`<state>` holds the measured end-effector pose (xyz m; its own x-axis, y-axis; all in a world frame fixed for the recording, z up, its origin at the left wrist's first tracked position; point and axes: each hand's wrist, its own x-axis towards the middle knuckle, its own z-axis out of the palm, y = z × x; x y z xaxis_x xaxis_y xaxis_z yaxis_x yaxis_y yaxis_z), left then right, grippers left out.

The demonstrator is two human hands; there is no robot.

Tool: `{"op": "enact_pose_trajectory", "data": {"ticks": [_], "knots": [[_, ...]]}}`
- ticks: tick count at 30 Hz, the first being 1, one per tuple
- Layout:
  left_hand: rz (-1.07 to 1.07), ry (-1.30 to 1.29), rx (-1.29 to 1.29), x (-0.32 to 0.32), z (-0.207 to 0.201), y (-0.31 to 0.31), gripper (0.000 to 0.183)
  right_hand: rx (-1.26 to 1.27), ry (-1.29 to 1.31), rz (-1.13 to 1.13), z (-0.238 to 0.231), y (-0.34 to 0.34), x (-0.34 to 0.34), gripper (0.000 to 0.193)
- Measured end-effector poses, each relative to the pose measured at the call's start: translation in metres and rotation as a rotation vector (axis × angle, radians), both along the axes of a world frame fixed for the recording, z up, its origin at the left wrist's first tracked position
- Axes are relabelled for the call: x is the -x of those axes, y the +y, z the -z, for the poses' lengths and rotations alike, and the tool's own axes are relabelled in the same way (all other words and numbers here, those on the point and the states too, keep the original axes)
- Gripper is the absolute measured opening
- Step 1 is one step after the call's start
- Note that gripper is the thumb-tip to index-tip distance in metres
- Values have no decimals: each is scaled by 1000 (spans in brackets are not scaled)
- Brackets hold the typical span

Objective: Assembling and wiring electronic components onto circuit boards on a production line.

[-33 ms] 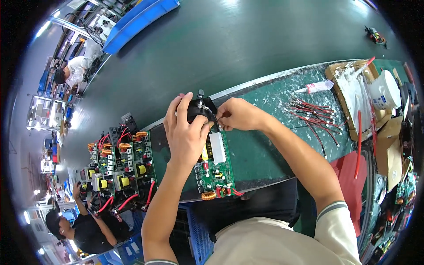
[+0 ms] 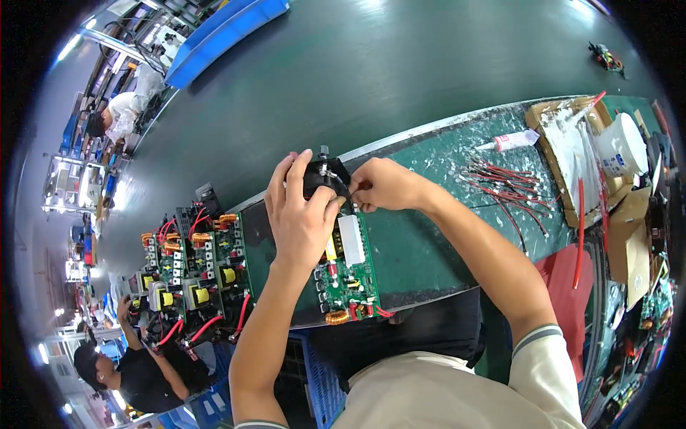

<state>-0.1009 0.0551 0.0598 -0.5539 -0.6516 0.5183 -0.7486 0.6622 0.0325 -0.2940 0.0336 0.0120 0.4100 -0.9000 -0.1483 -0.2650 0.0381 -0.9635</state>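
A green circuit board point(image 2: 366, 282) lies on the bench in front of me, with a white block, a copper coil and red wires at its near end. At its far end stands a black panel-like part point(image 2: 312, 176) with a metal terminal post point(image 2: 324, 163). My left hand point(image 2: 300, 214) is closed round this part, fingers over its far side and thumb on the near side. My right hand point(image 2: 386, 186) is closed in a pinch at the part's right edge, close to the board. Whatever sits between its fingertips is hidden.
Several similar boards point(image 2: 193, 264) stand at the left. On the right lie red and black wires point(image 2: 504, 182), a glue tube point(image 2: 516, 140), a cardboard tray point(image 2: 572, 157) and a white tub point(image 2: 622, 146). A co-worker point(image 2: 136, 365) sits at lower left.
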Motion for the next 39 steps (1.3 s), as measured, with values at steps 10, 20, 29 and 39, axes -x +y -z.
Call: {"op": "enact_pose_trajectory", "data": {"ticks": [10,20,29,39], "knots": [[60,6,5,-1,-8,0,25,199,107,-102,-3,-8,5,14],[40,-618,-403,18,-69,-1,79,334,175,-50,0,1,0,14],[-32,-638,-377,25,-64,12,72,432,240,-68,5,9,-2,12],[-4,-605,-347,30,-66,15,71,451,288,-18,3,17,-5,13]]}}
